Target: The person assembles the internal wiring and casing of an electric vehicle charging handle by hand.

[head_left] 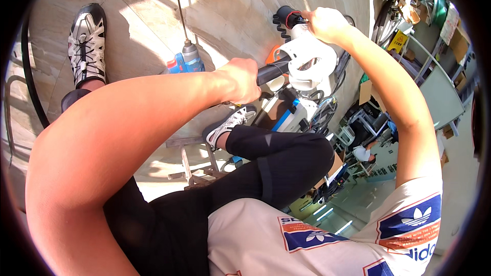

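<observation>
In front of me is a white device with a ring-shaped body (pixel 308 64), whose exact kind I cannot make out. A black tube (pixel 272 70) runs from its near left side, and my left hand (pixel 239 81) is closed around the tube's end. My right hand (pixel 327 24) is closed at the far end of the device, by a black cylindrical part (pixel 289 16) with a red ring; its fingertips are partly hidden. Left of the device, a blue cordless drill (pixel 186 60) with a long thin bit is on the floor.
A small wooden stool (pixel 189 161) is beside my leg. Tangled cables (pixel 325 110) and a white-and-blue case (pixel 289 117) lie beyond my knee. A black hose (pixel 26 71) curves along the left. At right are shelving, boxes, a yellow sign (pixel 397 41) and a seated person (pixel 363 153).
</observation>
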`<control>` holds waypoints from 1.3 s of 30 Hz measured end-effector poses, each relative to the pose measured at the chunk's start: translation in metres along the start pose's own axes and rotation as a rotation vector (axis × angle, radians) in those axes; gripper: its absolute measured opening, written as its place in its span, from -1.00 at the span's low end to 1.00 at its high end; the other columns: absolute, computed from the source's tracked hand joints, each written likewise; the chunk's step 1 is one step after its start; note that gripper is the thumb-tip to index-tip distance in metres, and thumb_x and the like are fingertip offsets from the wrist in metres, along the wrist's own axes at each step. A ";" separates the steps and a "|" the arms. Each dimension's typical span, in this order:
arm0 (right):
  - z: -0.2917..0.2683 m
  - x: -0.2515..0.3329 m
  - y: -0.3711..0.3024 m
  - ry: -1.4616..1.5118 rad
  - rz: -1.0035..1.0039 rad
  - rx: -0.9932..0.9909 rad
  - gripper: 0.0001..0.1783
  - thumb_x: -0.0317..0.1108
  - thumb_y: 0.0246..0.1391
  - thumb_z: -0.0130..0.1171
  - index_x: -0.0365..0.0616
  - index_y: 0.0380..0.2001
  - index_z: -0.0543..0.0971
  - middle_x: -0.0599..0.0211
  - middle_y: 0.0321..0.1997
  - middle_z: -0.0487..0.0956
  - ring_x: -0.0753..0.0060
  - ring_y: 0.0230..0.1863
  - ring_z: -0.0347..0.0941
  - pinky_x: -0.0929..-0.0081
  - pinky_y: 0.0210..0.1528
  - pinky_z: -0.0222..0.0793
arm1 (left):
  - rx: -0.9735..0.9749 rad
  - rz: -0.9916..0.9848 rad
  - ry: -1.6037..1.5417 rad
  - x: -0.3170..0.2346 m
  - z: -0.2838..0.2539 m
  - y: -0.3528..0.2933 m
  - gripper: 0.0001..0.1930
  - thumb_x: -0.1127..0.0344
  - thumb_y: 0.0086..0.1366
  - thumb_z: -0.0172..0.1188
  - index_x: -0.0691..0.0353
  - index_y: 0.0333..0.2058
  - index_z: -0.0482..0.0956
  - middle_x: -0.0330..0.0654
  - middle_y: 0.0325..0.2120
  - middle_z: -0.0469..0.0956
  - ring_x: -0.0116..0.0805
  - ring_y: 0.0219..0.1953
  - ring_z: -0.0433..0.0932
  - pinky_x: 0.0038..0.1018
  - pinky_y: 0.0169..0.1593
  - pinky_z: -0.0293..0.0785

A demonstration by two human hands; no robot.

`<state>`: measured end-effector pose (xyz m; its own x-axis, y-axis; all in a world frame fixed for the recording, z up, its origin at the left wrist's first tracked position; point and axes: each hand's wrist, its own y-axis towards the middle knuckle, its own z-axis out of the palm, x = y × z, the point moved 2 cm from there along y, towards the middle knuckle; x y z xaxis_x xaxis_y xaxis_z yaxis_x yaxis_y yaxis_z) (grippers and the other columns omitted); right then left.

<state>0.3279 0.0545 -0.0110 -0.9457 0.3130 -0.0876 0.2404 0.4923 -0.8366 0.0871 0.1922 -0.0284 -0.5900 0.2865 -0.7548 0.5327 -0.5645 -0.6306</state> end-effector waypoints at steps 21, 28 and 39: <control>0.000 -0.008 -0.009 -0.052 0.003 -0.022 -0.68 -0.25 0.14 0.02 -0.18 -0.12 0.56 -0.09 -0.41 0.64 -0.11 -0.28 0.62 0.08 -0.20 0.53 | -0.033 0.007 0.035 -0.002 -0.004 0.001 -0.62 0.25 0.15 0.19 0.44 -0.15 0.56 0.25 -0.27 0.62 0.13 -0.11 0.61 -0.18 -0.03 0.52; 0.038 -0.039 0.010 0.506 0.580 -0.048 -0.63 -0.20 0.17 -0.03 -0.20 -0.11 0.59 -0.13 -0.11 0.63 -0.07 -0.02 0.58 0.19 0.09 0.45 | -0.043 0.009 0.041 -0.004 -0.008 0.003 -0.62 0.25 0.14 0.19 0.43 -0.14 0.55 0.23 -0.25 0.61 0.12 -0.12 0.61 -0.18 -0.05 0.52; -0.006 -0.004 0.002 -0.062 0.065 -0.018 -0.64 -0.27 0.20 -0.06 -0.17 -0.05 0.58 -0.07 -0.37 0.65 -0.12 -0.30 0.62 0.06 -0.21 0.53 | -0.041 -0.075 0.039 -0.008 -0.016 -0.001 -0.59 0.22 0.20 0.22 0.37 -0.05 0.59 0.14 -0.11 0.62 0.02 -0.03 0.62 -0.25 0.00 0.56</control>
<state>0.3334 0.0591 -0.0089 -0.9396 0.2941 -0.1749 0.3049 0.4874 -0.8182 0.1010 0.2023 -0.0243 -0.6056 0.3567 -0.7114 0.5131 -0.5083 -0.6917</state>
